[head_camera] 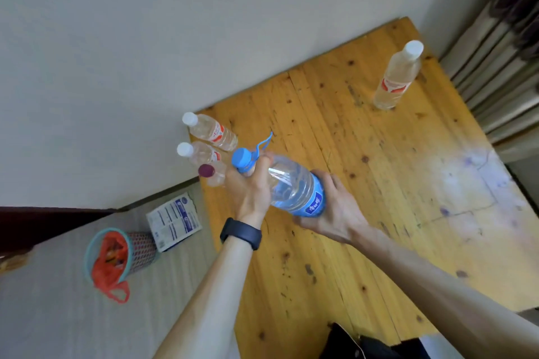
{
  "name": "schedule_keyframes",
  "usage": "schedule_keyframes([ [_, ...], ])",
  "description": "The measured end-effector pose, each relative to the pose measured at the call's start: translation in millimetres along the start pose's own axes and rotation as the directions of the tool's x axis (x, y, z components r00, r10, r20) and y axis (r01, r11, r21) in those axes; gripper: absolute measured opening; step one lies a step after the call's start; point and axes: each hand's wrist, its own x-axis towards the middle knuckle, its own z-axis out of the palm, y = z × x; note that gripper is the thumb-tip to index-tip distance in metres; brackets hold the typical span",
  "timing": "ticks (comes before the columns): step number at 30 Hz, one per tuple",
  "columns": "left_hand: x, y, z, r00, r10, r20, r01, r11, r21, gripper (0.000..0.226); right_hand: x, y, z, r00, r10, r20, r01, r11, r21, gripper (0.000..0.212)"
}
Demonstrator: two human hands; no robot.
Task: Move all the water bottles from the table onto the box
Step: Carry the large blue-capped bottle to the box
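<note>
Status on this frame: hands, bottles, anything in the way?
Left hand at neck, right hand at base of blue-capped bottle, held tilted. Far bottle and three-bottle cluster on table. Cluster sits on the box side.

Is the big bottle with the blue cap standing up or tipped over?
Tipped. The left hand and right hand hold the bottle slanted above the table.

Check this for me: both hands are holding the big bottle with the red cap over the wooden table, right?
Not quite. The head view shows the cap is blue, not red. The rest holds: the left hand grips the big bottle near its neck, and the right hand holds its lower end, over the wooden table.
</note>
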Motion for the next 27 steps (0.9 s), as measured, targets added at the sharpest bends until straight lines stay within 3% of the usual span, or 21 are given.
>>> schedule_keyframes([
  [7,-54,18,12,0.976,-0.046,0.214,0.074,0.990,-0.123,0.052,-75,-13,-50,0.993,0.093,-0.065,-0.097,0.994,-0.051,0.098],
  [12,-90,31,15,0.896,-0.080,0.436,0.145,0.982,-0.118,0.039,-137,-26,-65,0.960,0.222,-0.168,-0.239,0.967,-0.087,0.098],
  [20,-186,68,35,0.613,0.127,0.779,-0.016,0.989,-0.149,0.025,-274,-50,-83,0.797,0.362,-0.484,-0.402,0.915,0.022,0.097],
  [24,-258,102,59,0.426,0.239,0.873,-0.116,0.971,-0.209,0.041,-346,-62,-100,0.624,0.392,-0.676,-0.458,0.884,0.091,0.095],
  [27,-331,121,79,0.223,0.276,0.935,-0.165,0.956,-0.242,0.047,-412,-67,-105,0.436,0.435,-0.788,-0.461,0.860,0.220,0.091],
])
